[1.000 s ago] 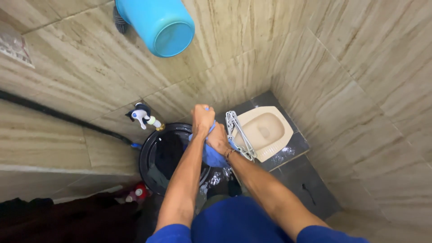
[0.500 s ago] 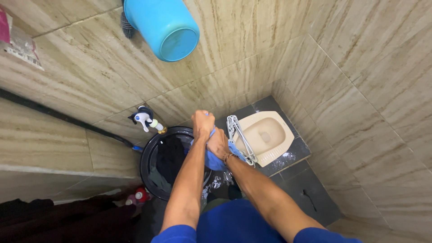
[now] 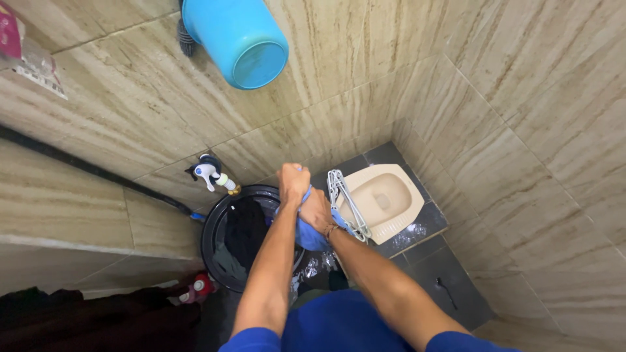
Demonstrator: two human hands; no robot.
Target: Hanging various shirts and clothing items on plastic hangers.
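While wringing the wet blue cloth (image 3: 308, 229) over the round black plastic bucket (image 3: 218, 251), keeping both fists clamped tight and twisting in opposite directions, so water is dropping into the bucket or onto the dark floor tiles (image 3: 450, 293), not onto the blue shorts (image 3: 339, 322) at 6 o'clock. Holding the cloth low and centred, judging that a short, bunched length is wringing better than a long slack one.

Left hand (image 3: 293, 184) sitting at 12 o'clock of the pair, fingers curled shut around the upper end of the cloth, knuckles up, forearm running straight down toward 6 o'clock. Right hand (image 3: 317, 210) pressing directly against it at 5 o'clock, also closed hard on the cloth, wrist bent inward, thin bracelet showing at the wrist, forearm coming in from 4 o'clock. Bulk of the cloth hanging below the right fist, over the bucket's 3 o'clock rim.

Bucket holding dark clothes in water. White plastic tap (image 3: 212, 173) sticking out of the beige tiled wall at 11 o'clock of the bucket. White wire hangers (image 3: 345, 199) lying beside the beige squat toilet pan (image 3: 381, 199) at 3 o'clock of the hands. Light blue plastic pail (image 3: 238, 39) hanging on the wall at 12 o'clock.
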